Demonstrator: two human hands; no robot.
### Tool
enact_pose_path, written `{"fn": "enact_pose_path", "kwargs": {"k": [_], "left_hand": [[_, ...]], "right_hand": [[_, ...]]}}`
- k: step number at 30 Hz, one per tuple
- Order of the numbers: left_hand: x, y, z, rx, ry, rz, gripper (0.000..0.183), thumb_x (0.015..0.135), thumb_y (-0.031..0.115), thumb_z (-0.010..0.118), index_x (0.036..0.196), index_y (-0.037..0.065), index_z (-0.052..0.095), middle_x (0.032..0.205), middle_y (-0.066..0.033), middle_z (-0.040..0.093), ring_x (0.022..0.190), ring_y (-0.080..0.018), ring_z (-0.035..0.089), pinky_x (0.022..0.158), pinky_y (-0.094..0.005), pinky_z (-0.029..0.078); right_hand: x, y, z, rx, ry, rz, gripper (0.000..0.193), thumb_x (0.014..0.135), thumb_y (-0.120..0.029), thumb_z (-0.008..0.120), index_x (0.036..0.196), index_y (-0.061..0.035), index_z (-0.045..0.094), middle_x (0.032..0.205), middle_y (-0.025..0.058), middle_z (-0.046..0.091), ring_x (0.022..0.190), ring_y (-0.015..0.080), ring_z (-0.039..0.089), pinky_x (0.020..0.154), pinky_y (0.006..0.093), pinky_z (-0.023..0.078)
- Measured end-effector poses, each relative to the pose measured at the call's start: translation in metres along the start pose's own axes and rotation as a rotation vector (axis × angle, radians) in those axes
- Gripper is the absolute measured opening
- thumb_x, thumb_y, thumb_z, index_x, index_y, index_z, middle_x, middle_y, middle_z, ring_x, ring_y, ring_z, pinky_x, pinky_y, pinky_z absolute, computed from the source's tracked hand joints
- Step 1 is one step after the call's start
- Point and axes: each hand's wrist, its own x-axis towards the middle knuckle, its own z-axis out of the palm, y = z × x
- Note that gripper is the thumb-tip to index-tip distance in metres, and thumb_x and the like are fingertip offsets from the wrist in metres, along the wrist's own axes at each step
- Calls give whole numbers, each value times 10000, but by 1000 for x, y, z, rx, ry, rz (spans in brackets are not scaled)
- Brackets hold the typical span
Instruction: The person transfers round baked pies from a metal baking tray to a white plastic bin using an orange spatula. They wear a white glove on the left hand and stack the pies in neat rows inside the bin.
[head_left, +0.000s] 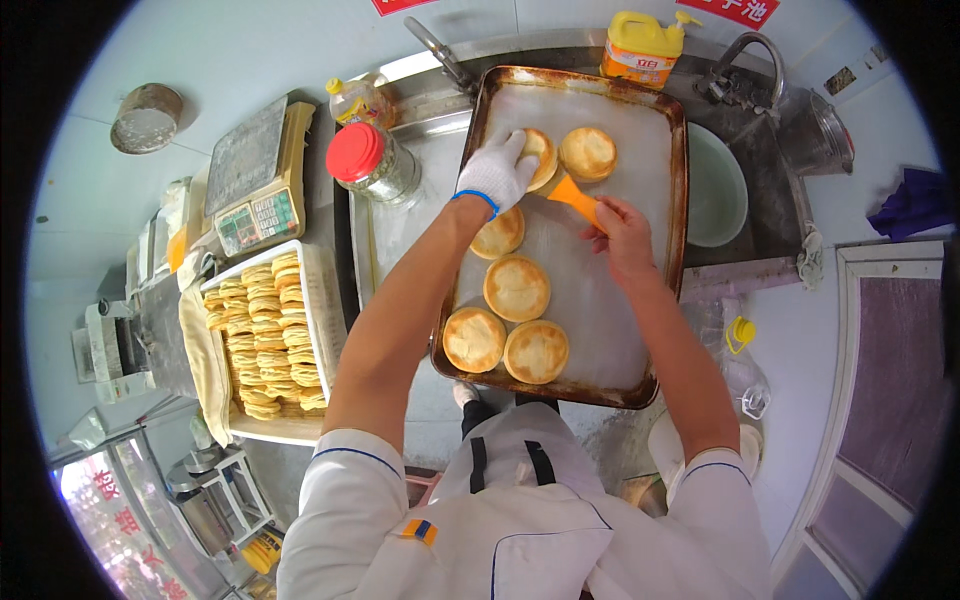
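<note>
My left hand [497, 172], in a white knit glove with a blue cuff, grips the left edge of a round browned flatbread [541, 160] near the far end of a large baking tray [676, 230]. My bare right hand [624, 238] is closed round the orange handle of a scraper [574, 198]. Its working end points at the underside of that bread and is mostly hidden. Another round flatbread [589, 154] lies just to the right. Nearer to me on the tray are several more, one [498, 235] partly covered by my left wrist.
Left of the tray, a white crate [322, 310] holds rows of stacked flatbreads, with a scale [255, 185] behind. A red-lidded jar [372, 163] and an oil bottle [360, 103] stand beside the tray. A yellow pump jug [642, 50], faucet [745, 75] and basin [735, 190] sit at the far right.
</note>
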Motion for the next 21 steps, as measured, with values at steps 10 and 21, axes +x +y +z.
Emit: {"fn": "enact_pose_path", "kwargs": {"k": [10,21], "left_hand": [[-165,59,-42,60,-44,42,529,915,234,690,1385,16,582,1459,-262,518,1143,-496,628,974,-525,541],[-201,52,-9,22,9,-186,648,930,295,704,1469,-16,522,1501,-321,495,1277,-493,577,1085,-507,487]], "right_hand": [[-126,-13,-42,-79,-182,261,344,1050,-183,624,1322,27,627,933,84,716,729,137,693,580,257,519],[-137,-18,-127,-322,-81,231,349,1031,-206,646,1291,26,644,1007,95,716,688,148,705,541,262,515]]}}
